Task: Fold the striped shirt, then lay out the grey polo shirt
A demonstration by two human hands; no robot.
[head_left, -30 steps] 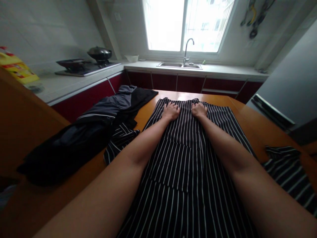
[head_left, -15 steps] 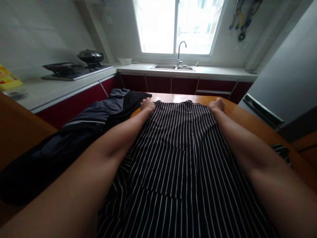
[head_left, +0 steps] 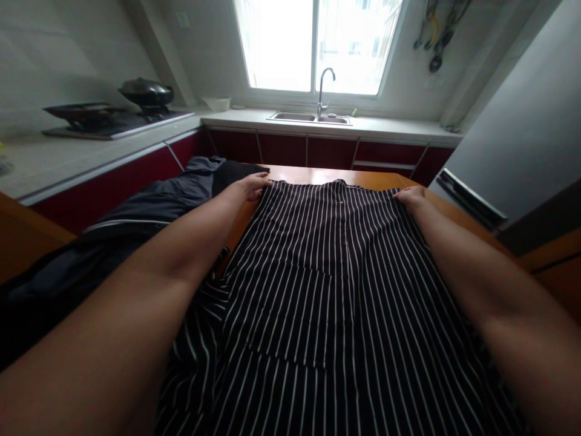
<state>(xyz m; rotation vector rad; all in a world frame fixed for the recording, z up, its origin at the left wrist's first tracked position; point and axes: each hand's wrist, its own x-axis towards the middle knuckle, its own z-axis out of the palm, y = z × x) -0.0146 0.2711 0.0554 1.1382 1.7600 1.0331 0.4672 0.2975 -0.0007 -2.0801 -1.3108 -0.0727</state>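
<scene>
A black garment with thin white stripes [head_left: 295, 230] lies spread over the wooden table. It has a front strip with a small button and what looks like a patch pocket. My left hand [head_left: 253, 184] pinches its far left corner. At the far right corner, my right hand [head_left: 411, 195] grips the edge between thumb and fingers. The far edge is stretched nearly straight between my hands. A loose, crumpled striped part [head_left: 200, 339] lies at the left, partly behind my left forearm. Beside it is a dark grey and black garment [head_left: 154, 203] with a pale trim line.
The wooden table's far edge [head_left: 304, 174] faces red cabinets [head_left: 281, 149] under a white counter. A sink [head_left: 295, 117] with a tall tap sits below the window. Pans [head_left: 147, 94] rest on the stove at left; a grey fridge [head_left: 512, 115] stands at right.
My hands have moved apart, and the garment's far edge is wider and straighter. My fists have loosened into pinches at the corners. The view has shifted slightly to the right.
</scene>
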